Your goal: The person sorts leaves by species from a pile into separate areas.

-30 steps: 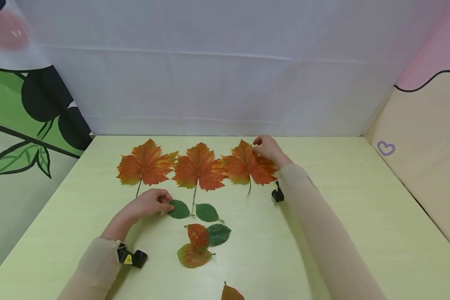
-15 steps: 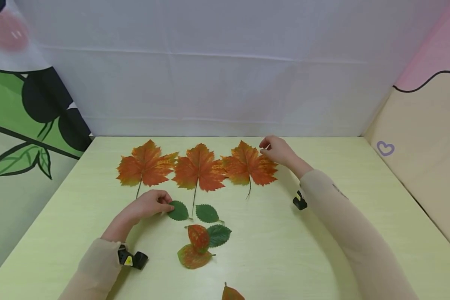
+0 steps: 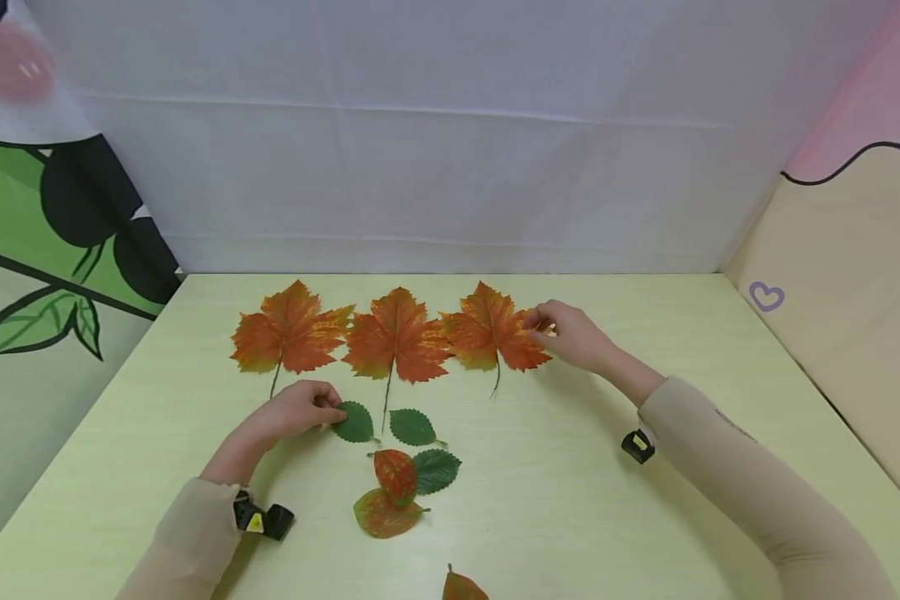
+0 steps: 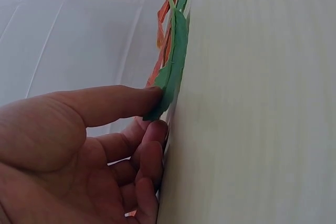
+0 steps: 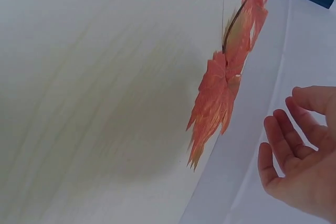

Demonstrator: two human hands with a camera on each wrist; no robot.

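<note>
Our left hand [image 3: 300, 408] pinches the nearer green leaf [image 3: 357, 423], long axis running rightward | our right hand [image 3: 576, 335], fingers loose, holds nothing near the rightmost maple leaf [image 3: 486, 327]

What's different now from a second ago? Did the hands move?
The right hand moved off the far edge of the rightmost big orange leaf, going right and down in the head view; it now holds nothing. The left hand still pinches a green leaf, whose stem end swung slightly down in that view. The other leaves stayed put.
</note>
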